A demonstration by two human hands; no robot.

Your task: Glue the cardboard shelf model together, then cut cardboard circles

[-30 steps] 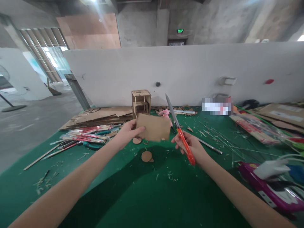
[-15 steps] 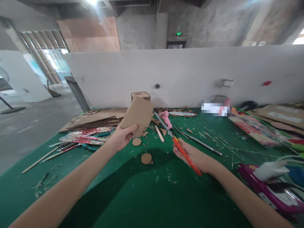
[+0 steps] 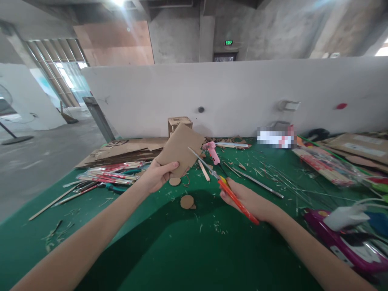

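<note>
One flat brown cardboard piece (image 3: pixel 182 147), gripped by the left hand (image 3: pixel 159 177) above the green table (image 3: pixel 194 250), shows no finished cut at the orange-handled steel scissors (image 3: pixel 235 198) grasped by the right hand (image 3: pixel 253 202); two round brown cardboard discs (image 3: pixel 187 201) lie already cut.

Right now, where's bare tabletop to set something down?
Green tabletop, near middle: between left forearm and right forearm, nearer than the round brown cardboard disc, bordered by pale shavings. Crowded: far left, flat brown cardboard sheets and red-and-white plastic-wrapped stick bundles; right, magenta power strip with white plug.
</note>
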